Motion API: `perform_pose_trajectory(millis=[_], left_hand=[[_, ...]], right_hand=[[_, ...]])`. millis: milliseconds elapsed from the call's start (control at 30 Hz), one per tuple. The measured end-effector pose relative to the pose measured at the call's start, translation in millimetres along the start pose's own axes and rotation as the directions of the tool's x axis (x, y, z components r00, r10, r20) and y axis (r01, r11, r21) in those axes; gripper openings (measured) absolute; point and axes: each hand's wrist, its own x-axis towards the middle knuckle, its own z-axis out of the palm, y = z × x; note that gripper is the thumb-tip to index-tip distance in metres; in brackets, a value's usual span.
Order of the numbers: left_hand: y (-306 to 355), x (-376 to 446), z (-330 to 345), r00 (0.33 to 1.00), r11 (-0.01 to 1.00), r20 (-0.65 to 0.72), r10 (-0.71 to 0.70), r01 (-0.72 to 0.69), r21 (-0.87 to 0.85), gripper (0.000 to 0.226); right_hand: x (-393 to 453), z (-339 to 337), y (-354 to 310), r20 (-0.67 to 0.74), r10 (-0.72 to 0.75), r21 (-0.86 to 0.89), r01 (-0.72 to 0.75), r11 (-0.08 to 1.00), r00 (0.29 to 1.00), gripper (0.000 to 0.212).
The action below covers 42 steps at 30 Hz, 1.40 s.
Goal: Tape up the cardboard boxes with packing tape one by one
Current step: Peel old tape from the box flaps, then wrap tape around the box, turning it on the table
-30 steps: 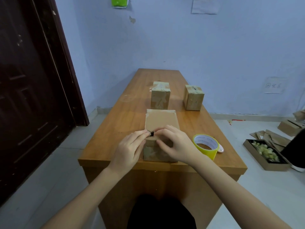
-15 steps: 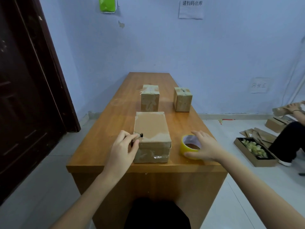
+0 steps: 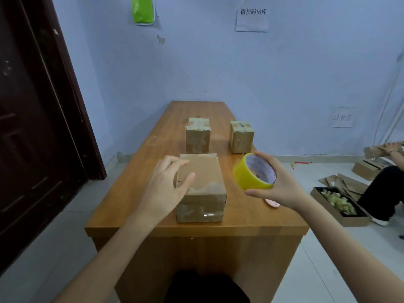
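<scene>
Left hand: my left hand [image 3: 166, 185] hung loose-fingered over the near box [image 3: 201, 186], grasping nothing.
Right hand: my right hand [image 3: 277, 179] gripped the yellow tape roll [image 3: 251, 171], lifted above the table [image 3: 135, 193].
Near box: at the table's front edge.
Far boxes: two taped boxes [image 3: 198, 134] stood behind it.

Head-worn view, forward and down

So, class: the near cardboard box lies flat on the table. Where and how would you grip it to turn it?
Grip the near cardboard box across its two long side walls, coming from above. It lies low, its top is bare, and the left hand already hovers at its left edge.
</scene>
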Motion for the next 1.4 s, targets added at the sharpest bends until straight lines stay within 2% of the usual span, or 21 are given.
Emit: perform_pose_trajectory(millis=[67,133,233,333,500,633,767,833,900,1000,1200,1300,1400], left_hand=[[12,17,-3,0.988,0.988,0.154,0.019,0.005,-0.152,0.061],[28,32,-2,0.952,0.919,0.305,0.014,0.108,-0.379,0.074],[44,45,2,0.934,0.805,0.355,0.039,0.182,-0.565,0.066],[48,45,3,0.954,0.782,0.282,0.102,0.098,-0.615,0.045],[43,41,3,0.997,0.782,0.073,0.037,0.017,-0.623,0.007],[37,45,0,0.998,0.744,0.034,-0.06,0.067,-0.665,0.005],[26,46,-1,0.977,0.705,0.006,-0.213,0.158,-0.691,0.012],[17,41,1,0.964,0.726,-0.004,-0.266,0.198,-0.658,0.017],[8,33,6,0.955,0.807,-0.067,-0.287,0.204,-0.554,0.022],[-5,21,12,0.941,0.884,-0.144,-0.306,0.225,-0.41,0.025],[-15,11,18,0.91,0.885,-0.139,-0.39,0.329,-0.329,0.028],[-21,12,12,0.881,0.865,-0.153,-0.447,0.382,-0.324,0.026],[-28,11,7,0.875,0.85,-0.098,-0.475,0.427,-0.308,0.024]], right_hand=[[1,-4,-21,0.0,-0.098,0.025,0.098,0.995,0.995,0.096],[2,-2,-38,0.01,-0.16,0.031,0.159,0.987,0.987,0.094],[4,4,-53,0.055,-0.217,0.041,0.215,0.976,0.975,0.096],[5,8,-57,0.085,-0.223,0.086,0.216,0.972,0.971,0.094],[8,13,-59,0.084,-0.193,0.112,0.183,0.977,0.978,0.091],[12,23,-60,0.027,-0.111,0.229,0.102,0.968,0.993,0.085],[21,42,-67,-0.094,0.065,0.375,-0.025,0.927,0.993,0.057],[26,54,-72,-0.087,0.183,0.471,-0.121,0.874,0.979,0.049],[31,67,-78,-0.048,0.245,0.474,-0.194,0.859,0.968,0.046],[39,82,-86,0.012,0.314,0.382,-0.294,0.876,0.949,0.047],[49,86,-95,0.038,0.381,0.149,-0.382,0.912,0.924,0.069],[46,75,-96,-0.047,0.338,-0.172,-0.341,0.924,0.94,0.071],[42,67,-95,-0.109,0.292,-0.462,-0.309,0.831,0.95,0.066]])
